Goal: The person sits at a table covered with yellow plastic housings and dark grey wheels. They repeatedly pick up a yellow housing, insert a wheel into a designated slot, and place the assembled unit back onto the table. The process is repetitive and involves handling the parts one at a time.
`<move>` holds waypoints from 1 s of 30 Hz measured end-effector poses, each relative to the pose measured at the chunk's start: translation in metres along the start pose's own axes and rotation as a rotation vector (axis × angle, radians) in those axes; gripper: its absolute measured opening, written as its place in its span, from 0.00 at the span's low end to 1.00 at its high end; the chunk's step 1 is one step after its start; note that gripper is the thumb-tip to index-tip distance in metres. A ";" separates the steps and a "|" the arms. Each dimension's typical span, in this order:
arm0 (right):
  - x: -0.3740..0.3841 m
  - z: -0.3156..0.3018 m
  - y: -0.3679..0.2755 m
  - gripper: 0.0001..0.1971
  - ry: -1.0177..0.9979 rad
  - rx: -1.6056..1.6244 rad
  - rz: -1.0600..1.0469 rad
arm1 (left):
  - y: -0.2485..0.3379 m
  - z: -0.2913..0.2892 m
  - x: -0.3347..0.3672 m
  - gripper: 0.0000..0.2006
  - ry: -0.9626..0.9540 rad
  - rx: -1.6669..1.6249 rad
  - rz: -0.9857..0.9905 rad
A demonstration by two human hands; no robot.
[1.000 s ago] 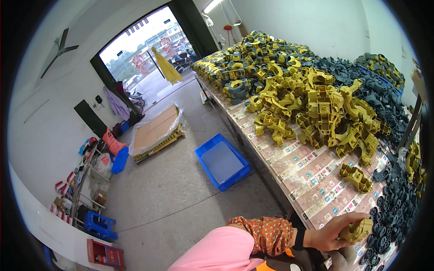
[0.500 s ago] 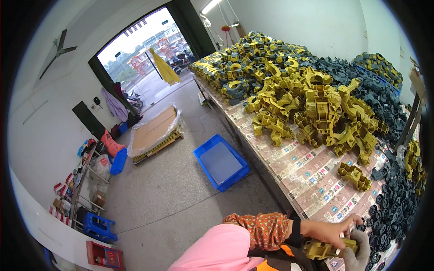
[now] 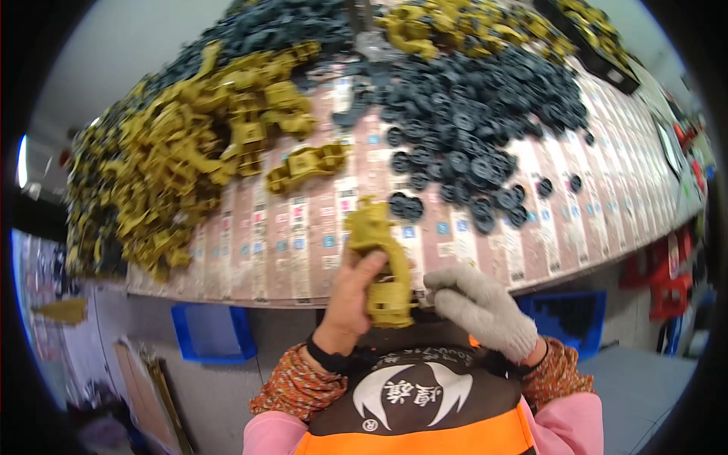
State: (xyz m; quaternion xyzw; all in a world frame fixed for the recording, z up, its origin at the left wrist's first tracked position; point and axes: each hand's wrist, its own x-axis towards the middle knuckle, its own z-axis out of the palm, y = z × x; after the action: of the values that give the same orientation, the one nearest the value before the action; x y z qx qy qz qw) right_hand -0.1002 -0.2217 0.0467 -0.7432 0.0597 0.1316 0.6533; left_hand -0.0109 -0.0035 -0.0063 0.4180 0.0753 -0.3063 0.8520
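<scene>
My left hand [image 3: 350,299], bare with a dark band at the wrist, is closed around a yellow plastic part [image 3: 390,292] of curved, hollow shape. The part stands lengthwise in front of my body, over the table's near edge. My right hand [image 3: 489,311], in a grey knitted glove, is just right of it, apart from the part. Its fingers point left and are drawn together in a pinch; whatever lies between the tips is too small to make out. Beyond the held part lie a single yellow part [image 3: 307,168] and dark round wheel-like pieces [image 3: 485,167].
A patterned sheet covers the table [image 3: 303,250]. Yellow parts [image 3: 189,152] are heaped at left, dark parts [image 3: 280,30] behind them, more yellow ones [image 3: 470,26] at the back. Blue crates [image 3: 214,334] stand on the floor below; red stools [image 3: 667,284] are at right.
The view has swung right, from the room and doorway to the table in front of me. My gloved right hand has come away from the yellow part, which stays in my left hand.
</scene>
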 end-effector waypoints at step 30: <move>0.025 -0.029 0.025 0.15 0.392 -0.206 -0.253 | -0.013 0.012 -0.007 0.33 -0.098 0.184 -0.088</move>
State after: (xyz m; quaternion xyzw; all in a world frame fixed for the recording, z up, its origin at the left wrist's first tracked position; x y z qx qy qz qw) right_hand -0.0797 -0.2516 0.0196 -0.8188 0.0778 -0.0925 0.5613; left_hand -0.0252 -0.0153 -0.0045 0.4754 0.0236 -0.3692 0.7982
